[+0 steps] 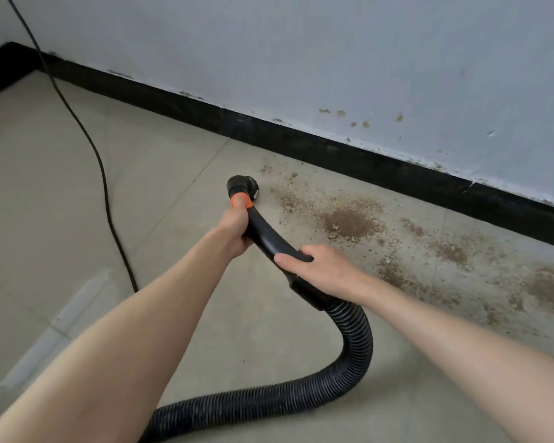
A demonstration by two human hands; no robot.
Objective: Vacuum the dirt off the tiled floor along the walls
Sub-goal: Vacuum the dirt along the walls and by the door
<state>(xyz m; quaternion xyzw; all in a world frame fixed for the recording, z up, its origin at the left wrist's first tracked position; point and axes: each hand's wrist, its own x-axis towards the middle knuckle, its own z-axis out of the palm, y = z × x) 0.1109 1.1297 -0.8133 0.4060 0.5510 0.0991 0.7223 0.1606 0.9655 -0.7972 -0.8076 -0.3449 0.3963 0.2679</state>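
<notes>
A black vacuum handle [264, 235] with an orange collar [241, 201] ends in a round black nozzle [242, 184] set on the beige tiled floor [77, 174]. My left hand [235, 230] grips the handle just below the collar. My right hand [323, 271] grips its lower end where the ribbed black hose [355, 346] begins. Brown dirt [349, 223] lies scattered to the right of the nozzle, along the black skirting [333, 155]. More dirt patches [550, 286] spread towards the right edge.
A white wall [301, 59] with peeling spots rises above the skirting. A thin black power cord [104, 187] runs from the upper left corner down across the floor to my left forearm. The hose loops behind my right arm to the bottom edge.
</notes>
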